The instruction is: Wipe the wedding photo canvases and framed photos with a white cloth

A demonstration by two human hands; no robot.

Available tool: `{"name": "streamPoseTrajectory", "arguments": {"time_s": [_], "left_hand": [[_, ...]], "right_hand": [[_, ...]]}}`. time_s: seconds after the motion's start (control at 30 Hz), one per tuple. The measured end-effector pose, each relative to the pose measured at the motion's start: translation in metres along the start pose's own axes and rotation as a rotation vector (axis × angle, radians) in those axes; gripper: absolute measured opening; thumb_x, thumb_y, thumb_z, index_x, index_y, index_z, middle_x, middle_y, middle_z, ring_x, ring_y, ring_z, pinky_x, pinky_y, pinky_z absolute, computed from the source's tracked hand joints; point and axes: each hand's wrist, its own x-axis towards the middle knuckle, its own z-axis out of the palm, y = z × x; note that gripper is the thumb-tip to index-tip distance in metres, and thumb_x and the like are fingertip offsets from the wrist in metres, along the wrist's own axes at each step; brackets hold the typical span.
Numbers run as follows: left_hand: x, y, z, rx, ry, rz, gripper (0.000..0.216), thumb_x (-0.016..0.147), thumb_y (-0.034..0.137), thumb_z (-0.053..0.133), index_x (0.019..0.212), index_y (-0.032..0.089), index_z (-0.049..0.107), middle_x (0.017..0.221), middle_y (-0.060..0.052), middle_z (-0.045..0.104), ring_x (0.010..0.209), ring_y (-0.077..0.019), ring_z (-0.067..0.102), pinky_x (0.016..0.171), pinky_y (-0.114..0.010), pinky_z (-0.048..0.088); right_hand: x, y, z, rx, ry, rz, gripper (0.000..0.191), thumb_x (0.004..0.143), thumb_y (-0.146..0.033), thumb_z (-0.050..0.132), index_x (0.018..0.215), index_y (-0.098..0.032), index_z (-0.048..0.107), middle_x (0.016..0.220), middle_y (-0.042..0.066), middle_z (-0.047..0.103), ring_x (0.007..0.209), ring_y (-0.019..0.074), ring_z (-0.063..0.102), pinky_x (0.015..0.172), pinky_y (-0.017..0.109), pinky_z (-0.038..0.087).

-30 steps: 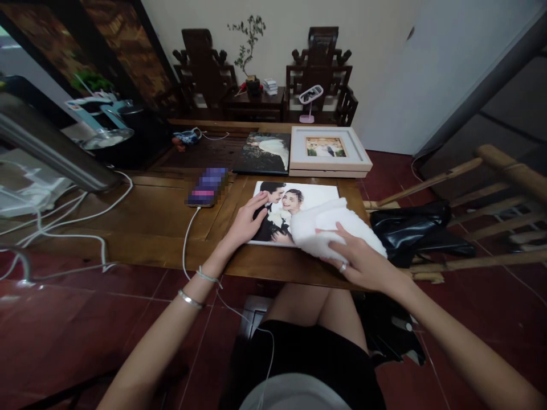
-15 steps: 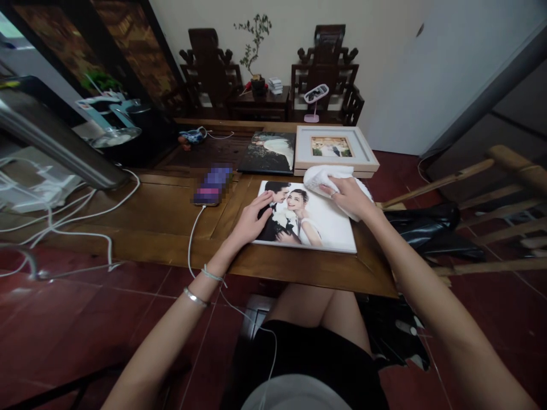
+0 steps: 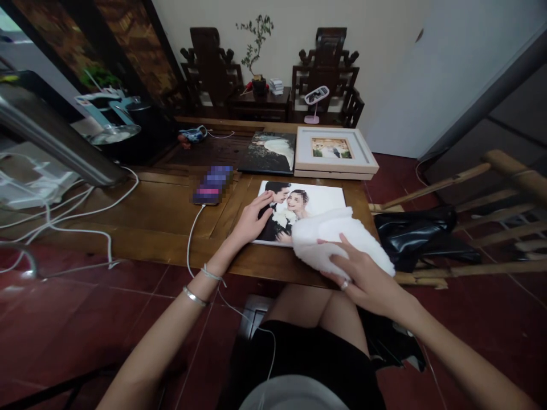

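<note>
A photo panel (image 3: 280, 219) showing a couple lies flat near the table's front edge. My left hand (image 3: 253, 219) rests on its left side, fingers stretched out and holding nothing. In my right hand (image 3: 356, 273) is a white towel (image 3: 329, 230), bunched over the panel's lower right part and hanging past its near corner. The towel hides that corner. Behind the panel lie a dark photo panel (image 3: 269, 152) with a white dress on it and a pale framed photo (image 3: 363, 151).
To the left, a phone (image 3: 209, 185) is plugged into a white cable (image 3: 189, 239). A small blue-and-white pot (image 3: 194, 135) sits farther back. A pink mirror (image 3: 314, 102) stands behind the frame. At right is a bamboo chair (image 3: 436, 182) with a black bag (image 3: 419, 228).
My right hand has drawn the towel from the panel's far right corner toward me, down to the near right corner. My left hand has stayed in place.
</note>
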Motion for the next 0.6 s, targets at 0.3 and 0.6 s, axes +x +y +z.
{"name": "streamPoseTrajectory", "arguments": {"time_s": [0.3, 0.6], "left_hand": [[0.000, 0.003, -0.002, 0.004, -0.005, -0.006, 0.040, 0.090, 0.032, 0.047, 0.126, 0.017, 0.058, 0.139, -0.010, 0.050, 0.132, -0.0220, 0.042, 0.113, -0.043, 0.028], [0.000, 0.002, -0.002, 0.005, -0.004, 0.003, 0.040, 0.090, 0.033, 0.047, 0.126, 0.017, 0.057, 0.139, -0.010, 0.050, 0.132, -0.0217, 0.042, 0.113, -0.044, 0.029]], "right_hand": [[0.048, 0.025, -0.004, -0.071, 0.006, 0.069, 0.021, 0.091, -0.024, 0.041, 0.094, -0.021, 0.061, 0.089, 0.009, 0.066, 0.093, 0.0277, 0.059, 0.088, 0.044, 0.042], [0.120, 0.088, -0.013, -0.056, 0.185, 0.176, 0.031, 0.094, -0.037, 0.038, 0.095, -0.017, 0.061, 0.085, 0.010, 0.066, 0.077, 0.0259, 0.058, 0.071, 0.033, 0.041]]}}
